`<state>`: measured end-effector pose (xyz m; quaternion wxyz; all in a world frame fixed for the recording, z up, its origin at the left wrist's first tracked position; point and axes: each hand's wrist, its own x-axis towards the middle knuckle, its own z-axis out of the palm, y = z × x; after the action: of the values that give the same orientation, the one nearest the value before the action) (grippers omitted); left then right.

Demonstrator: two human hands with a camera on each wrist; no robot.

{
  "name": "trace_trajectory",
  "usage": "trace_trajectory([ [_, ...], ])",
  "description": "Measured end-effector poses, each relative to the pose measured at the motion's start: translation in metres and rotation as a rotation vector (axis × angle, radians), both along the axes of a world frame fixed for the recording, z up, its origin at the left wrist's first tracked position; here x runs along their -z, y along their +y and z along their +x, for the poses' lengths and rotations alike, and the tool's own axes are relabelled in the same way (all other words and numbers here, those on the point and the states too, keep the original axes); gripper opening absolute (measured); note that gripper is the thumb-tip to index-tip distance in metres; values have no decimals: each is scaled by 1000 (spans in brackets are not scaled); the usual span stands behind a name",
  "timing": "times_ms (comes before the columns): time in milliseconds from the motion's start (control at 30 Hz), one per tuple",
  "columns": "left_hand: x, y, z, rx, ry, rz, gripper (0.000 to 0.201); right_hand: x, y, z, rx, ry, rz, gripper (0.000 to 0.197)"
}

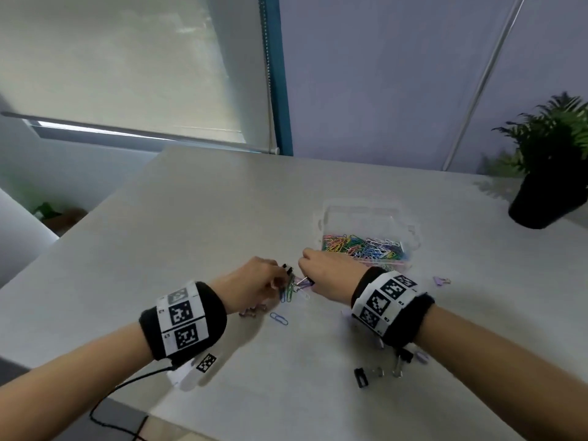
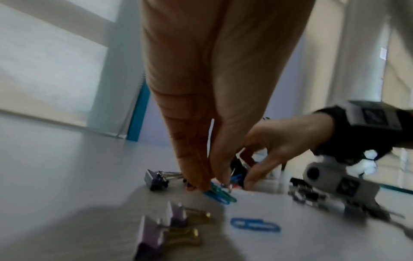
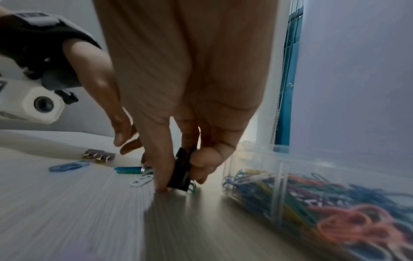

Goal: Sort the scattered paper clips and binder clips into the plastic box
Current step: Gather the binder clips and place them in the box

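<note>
Both hands down among the last loose clips on the white table [image 1: 197, 218], just beside the clear plastic box [image 1: 410, 232] already thick with coloured paper clips [image 1: 362, 245]. Right hand [image 1: 321, 275] pinching a black binder clip [image 3: 180, 174] between thumb and forefinger, its lower edge at the tabletop. Left hand [image 1: 251, 281], fingers drawn together, tips pressed onto a blue and green paper clip bunch [image 2: 220, 193]; a firm grip not clear from these views. Lilac binder clips [image 2: 161, 227] and a single blue paper clip [image 2: 254, 226] lying near. Light, stiff, slick wire, likely to skate flat; best nipped at an edge. Binder clips better held by the body than by the loose folding handles.
</note>
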<state>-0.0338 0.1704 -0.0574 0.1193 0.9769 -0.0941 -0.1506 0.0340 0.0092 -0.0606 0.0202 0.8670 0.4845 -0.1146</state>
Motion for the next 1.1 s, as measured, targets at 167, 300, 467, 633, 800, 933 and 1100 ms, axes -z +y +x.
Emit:
trace_trajectory([
  [167,14,-13,7,13,-33,9,35,0,-13,2,69,95,-4,19],
  [300,12,-25,5,-28,2,65,30,-3,-45,5,155,239,77,21],
  [467,12,-25,0,-116,5,13,14,0,-60,6,234,401,26,17],
  [633,5,-25,-2,-186,37,-4,18,0,-48,0,251,277,-39,19],
  [800,0,-25,-2,-272,143,-61,27,-11,-20,-21,288,239,108,41],
  [933,-9,-33,-2,-385,186,-141,16,2,-3,-32,424,217,109,51],
  [1100,-16,-37,-5,-495,229,-216,19,1,-4,-43,426,197,121,26],
])
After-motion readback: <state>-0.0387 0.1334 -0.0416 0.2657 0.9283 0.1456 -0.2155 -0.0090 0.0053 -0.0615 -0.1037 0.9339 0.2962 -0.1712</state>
